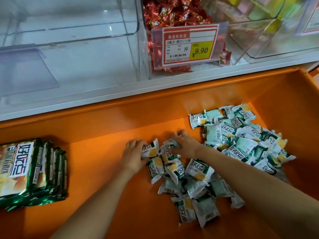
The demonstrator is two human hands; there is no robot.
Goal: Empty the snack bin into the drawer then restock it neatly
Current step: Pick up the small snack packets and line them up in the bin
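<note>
Both hands were down in the orange drawer [103, 152], the clear bin [69, 49] standing empty above-left.
The snack packets [241, 138] lay heaped to the right; left hand [133, 156] and right hand [185, 145] each gripped 1 packet at the heap's left edge, the left hand nearer the bin.

**My tally**

I count one orange drawer [103, 152], one stack of big green bags [25, 169], and small packets [241, 140] by the dozen, too jumbled to number. Above are three clear bins [69, 49], two price tags [189, 47] and a heap of red candies [172, 12]. My left hand [133, 156] and right hand [185, 144] make two.
</note>
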